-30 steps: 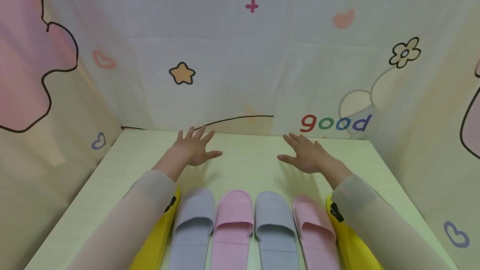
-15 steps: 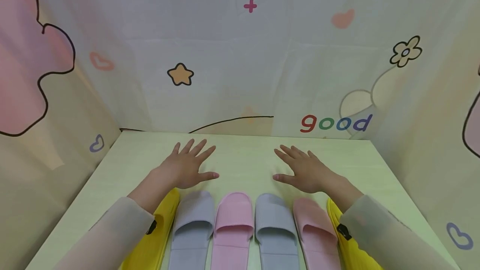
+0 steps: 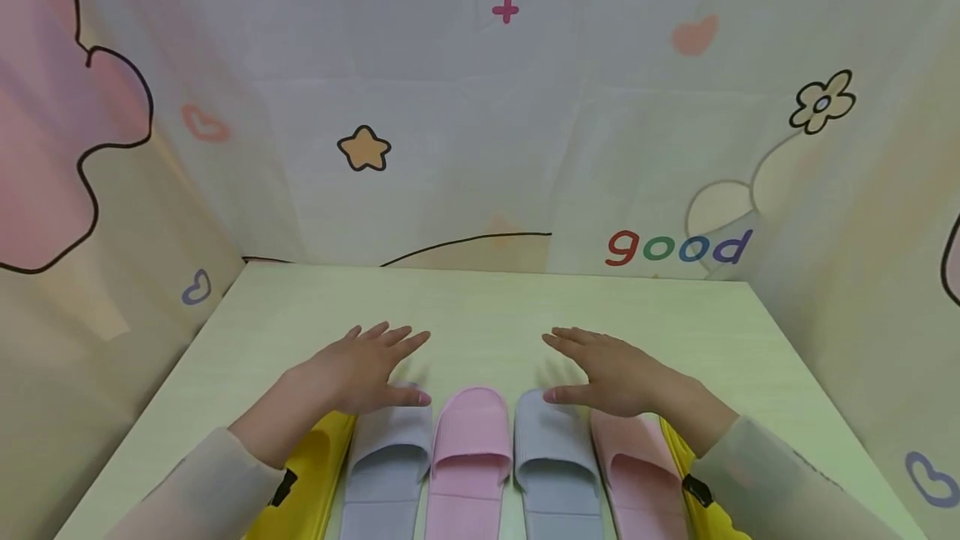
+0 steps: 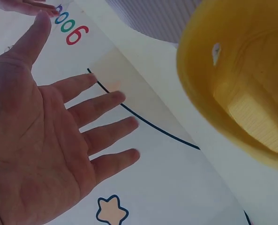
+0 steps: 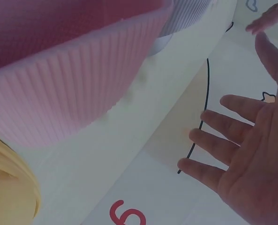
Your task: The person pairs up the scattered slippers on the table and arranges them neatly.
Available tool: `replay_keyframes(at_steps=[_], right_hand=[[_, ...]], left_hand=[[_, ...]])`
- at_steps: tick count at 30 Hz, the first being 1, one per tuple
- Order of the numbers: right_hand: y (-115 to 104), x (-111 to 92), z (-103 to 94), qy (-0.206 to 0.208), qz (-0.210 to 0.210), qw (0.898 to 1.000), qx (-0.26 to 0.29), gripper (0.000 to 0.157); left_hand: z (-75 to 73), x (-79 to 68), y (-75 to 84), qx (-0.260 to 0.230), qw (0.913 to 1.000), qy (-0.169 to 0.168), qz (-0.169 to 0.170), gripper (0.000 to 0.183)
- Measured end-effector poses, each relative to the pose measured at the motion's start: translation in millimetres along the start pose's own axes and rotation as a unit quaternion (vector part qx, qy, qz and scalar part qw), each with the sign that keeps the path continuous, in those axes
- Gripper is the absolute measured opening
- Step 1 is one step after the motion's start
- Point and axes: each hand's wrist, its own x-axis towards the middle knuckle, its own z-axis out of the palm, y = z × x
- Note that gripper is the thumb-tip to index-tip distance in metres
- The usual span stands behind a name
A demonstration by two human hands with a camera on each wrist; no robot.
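My left hand (image 3: 360, 373) hovers with fingers spread over the toe of a grey slipper (image 3: 390, 461), holding nothing. A yellow slipper (image 3: 315, 473) lies under that wrist, partly hidden by the sleeve. My right hand (image 3: 618, 373), also bare of any object, is above another grey slipper (image 3: 558, 461) and a pink slipper (image 3: 645, 473). Between the hands lies a second pink slipper (image 3: 472, 440). The right forearm covers part of another yellow slipper (image 3: 678, 444). In the left wrist view a yellow slipper (image 4: 237, 98) looms close; the right wrist view shows a ribbed pink slipper (image 5: 82, 89).
The slippers stand in a row along the near part of a pale table (image 3: 487, 315), toes away from me. Behind and at both sides hangs a light printed cloth (image 3: 450, 107) with a star, hearts and the word "good".
Both hands have drawn back toward me, from near the table's far edge to over the slipper toes. They stay spread and hold nothing; the slippers keep their places.
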Motion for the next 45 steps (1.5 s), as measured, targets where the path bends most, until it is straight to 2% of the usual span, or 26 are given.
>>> replay_keyframes(at_steps=[6, 13, 26, 30, 36, 45], right_hand=[[-8.8, -4.1, 3.4, -0.037, 0.016, 0.998, 0.039, 0.098], [-18.3, -4.5, 10.6, -0.061, 0.023, 0.998, 0.025, 0.094], [-23.1, -3.3, 23.9, -0.084, 0.007, 0.996, 0.018, 0.092], [-25.2, -3.5, 27.1, -0.092, 0.012, 0.996, 0.015, 0.086], [-26.1, -3.1, 30.3, -0.096, 0.029, 0.995, 0.023, 0.080], [-24.6, -2.0, 29.2, -0.096, 0.027, 0.995, 0.028, 0.080]], left_hand=[[6.6, -3.7, 1.0, -0.046, 0.9973, -0.047, -0.033, 0.096], [13.3, -6.9, 4.2, -0.061, 0.9950, -0.070, -0.036, 0.095], [19.4, -5.9, 8.1, -0.058, 0.9945, -0.084, -0.025, 0.086], [20.5, -6.3, 7.0, -0.059, 0.9948, -0.081, -0.018, 0.083], [21.5, -3.7, 5.7, -0.058, 0.9945, -0.085, -0.022, 0.081], [21.7, 0.2, 4.6, -0.056, 0.9941, -0.087, -0.033, 0.079]])
